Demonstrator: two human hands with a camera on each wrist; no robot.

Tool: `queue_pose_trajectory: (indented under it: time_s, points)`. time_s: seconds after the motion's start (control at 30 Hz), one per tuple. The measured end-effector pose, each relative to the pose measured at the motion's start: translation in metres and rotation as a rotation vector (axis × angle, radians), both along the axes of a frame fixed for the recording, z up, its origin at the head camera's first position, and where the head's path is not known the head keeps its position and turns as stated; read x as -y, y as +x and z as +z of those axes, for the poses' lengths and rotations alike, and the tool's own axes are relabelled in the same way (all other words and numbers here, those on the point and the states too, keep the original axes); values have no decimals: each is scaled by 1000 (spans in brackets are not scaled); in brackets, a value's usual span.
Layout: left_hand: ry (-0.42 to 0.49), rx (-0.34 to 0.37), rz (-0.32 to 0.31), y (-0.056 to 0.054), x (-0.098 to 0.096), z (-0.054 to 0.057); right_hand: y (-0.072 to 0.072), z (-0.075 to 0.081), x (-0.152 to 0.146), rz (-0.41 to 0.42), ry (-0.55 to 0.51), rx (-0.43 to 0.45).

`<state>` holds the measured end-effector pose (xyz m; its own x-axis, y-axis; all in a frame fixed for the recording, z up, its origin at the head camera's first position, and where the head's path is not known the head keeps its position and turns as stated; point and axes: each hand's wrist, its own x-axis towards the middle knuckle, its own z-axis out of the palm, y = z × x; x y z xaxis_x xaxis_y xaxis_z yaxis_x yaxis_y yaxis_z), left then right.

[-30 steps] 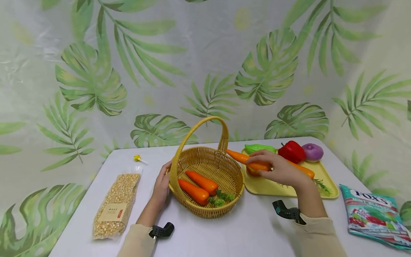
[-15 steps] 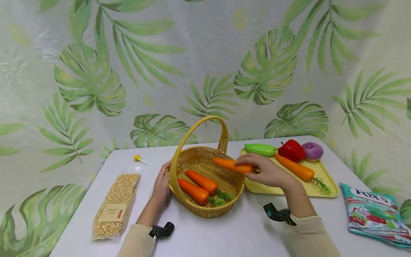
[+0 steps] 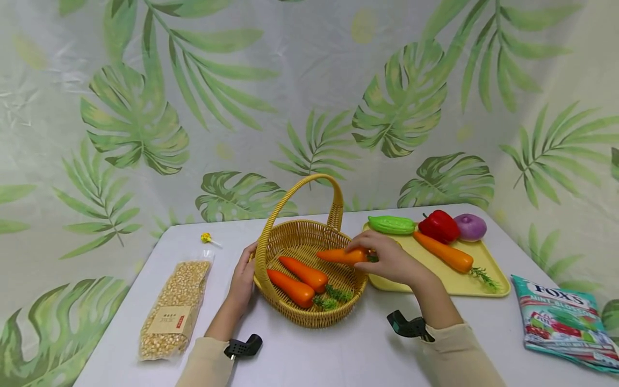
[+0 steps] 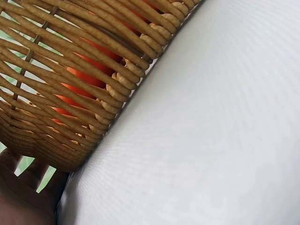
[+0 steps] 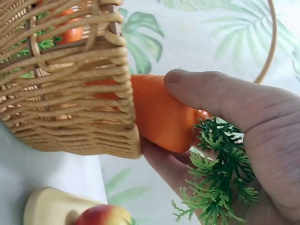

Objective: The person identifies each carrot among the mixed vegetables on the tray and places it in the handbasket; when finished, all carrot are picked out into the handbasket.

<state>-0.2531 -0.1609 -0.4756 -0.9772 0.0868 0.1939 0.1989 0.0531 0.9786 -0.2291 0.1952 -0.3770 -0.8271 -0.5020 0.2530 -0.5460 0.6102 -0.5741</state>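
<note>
A round wicker basket [image 3: 309, 317] with a tall arched handle stands mid-table. Two orange carrots [image 3: 303, 273] with green tops lie inside it. My left hand [image 3: 243, 277] holds the basket's left side by the handle's base; in the left wrist view its fingers [image 4: 33, 173] lie along the woven wall. My right hand [image 3: 387, 258] grips a third carrot [image 3: 338, 256] near its leafy end, its tip pointing left over the basket's interior. The right wrist view has this carrot [image 5: 161, 112] crossing the rim, thumb on one side and fingers on the other.
To the right, a yellow tray [image 3: 493, 269] bears a carrot [image 3: 445, 252], a green bitter gourd [image 3: 391, 225], a red bell pepper [image 3: 439, 227], a purple onion [image 3: 470, 227] and a red-yellow fruit [image 5: 104, 216]. Nearby lie a FOX'S candy bag [image 3: 566, 325], a corn kernel bag [image 3: 176, 306] and a lollipop [image 3: 207, 238].
My right hand has carried the carrot left from above the tray to the basket, and lowered it past the right rim. The left hand and basket have stayed in place.
</note>
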Motion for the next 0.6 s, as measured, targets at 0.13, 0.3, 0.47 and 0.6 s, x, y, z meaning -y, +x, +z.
queue_pose_trajectory:
  time_s: [0.13,0.3,0.47,0.6]
  points:
    - [-3,0,5,-1,0,0,-1,-3,4,2,11,-17]
    - [-6,-3,5,-1,0,0,-1,-6,10,-4,29,-22]
    - [-3,-5,2,-1,0,-1,-1,-9,14,-37,82,3]
    - [-1,-4,5,-2,0,-2,0,-10,19,-47,109,-13]
